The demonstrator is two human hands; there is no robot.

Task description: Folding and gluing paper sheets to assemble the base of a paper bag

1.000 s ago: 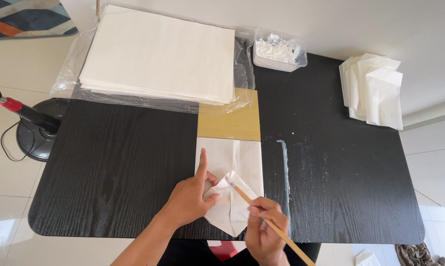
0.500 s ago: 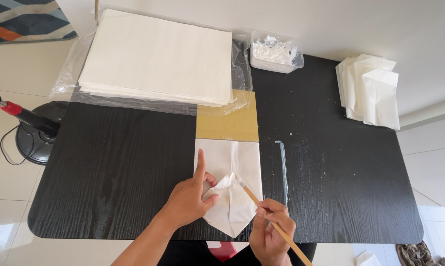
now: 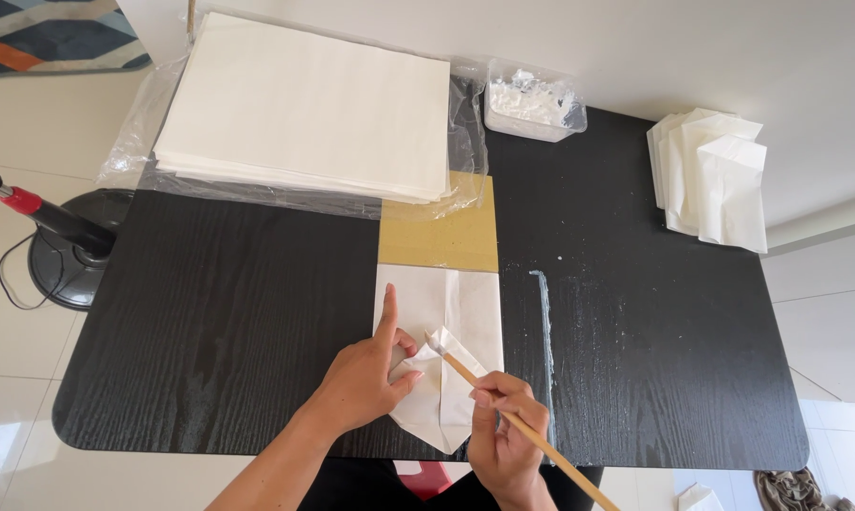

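1. Head view: I see my left hand (image 3: 359, 383) pressing flat on a folded white paper (image 3: 443, 369) near the front edge of the black table (image 3: 238, 322), index finger stretched out along the paper's left edge.
2. My right hand (image 3: 505, 437) is closed around a thin wooden stick (image 3: 522, 426); the stick's tip touches a raised flap of the paper, just beside my left thumb.
3. The paper's far end lies over a tan cardboard piece (image 3: 439, 237).
4. Farther back sit a stack of white sheets (image 3: 304, 104) on clear plastic, a clear tub (image 3: 533, 102) of white paste, and a pile of folded paper bags (image 3: 713, 178) at the right.
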